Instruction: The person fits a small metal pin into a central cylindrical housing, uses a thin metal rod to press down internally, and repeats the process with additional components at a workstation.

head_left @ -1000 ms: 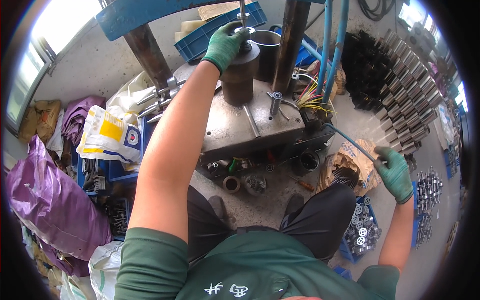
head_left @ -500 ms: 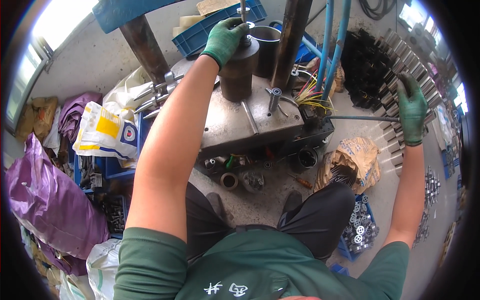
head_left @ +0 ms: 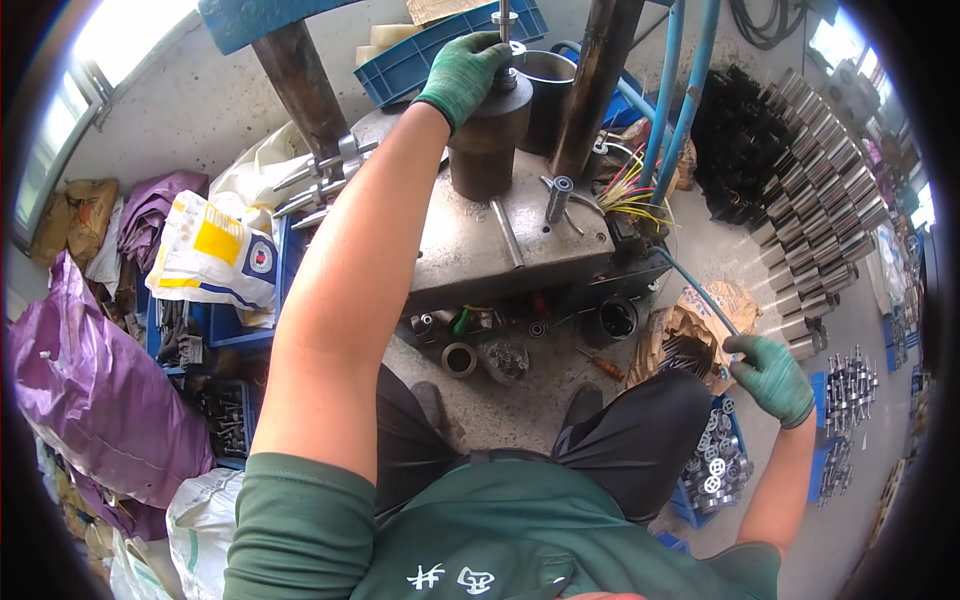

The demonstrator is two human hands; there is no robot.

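My left hand (head_left: 465,80), in a green glove, is closed around the slim metal shaft (head_left: 505,28) above a thick steel cylinder (head_left: 488,140). A pale ring (head_left: 517,48) shows beside the fingertips; the hand partly hides the grip. The cylinder stands on the steel bed (head_left: 450,255) of a press. My right hand (head_left: 772,380), gloved too, has its curled fingers at the end of a long thin lever (head_left: 697,287), which slants from the machine's right side toward me. A loose steel rod (head_left: 506,235) and a small upright sleeve (head_left: 558,200) are on the bed.
Dark press columns (head_left: 597,90) and blue hoses (head_left: 690,95) rise behind. Stacked shiny cylinders (head_left: 825,200) stand at right. A torn paper sack (head_left: 735,305) and a blue crate of spoked discs (head_left: 715,460) are near my right knee. Purple sacks (head_left: 100,400) fill the left.
My right hand has come down and toward me, and the lever has swung from nearly level to a downward slant. The right fingers have curled in. My left hand stays at the shaft.
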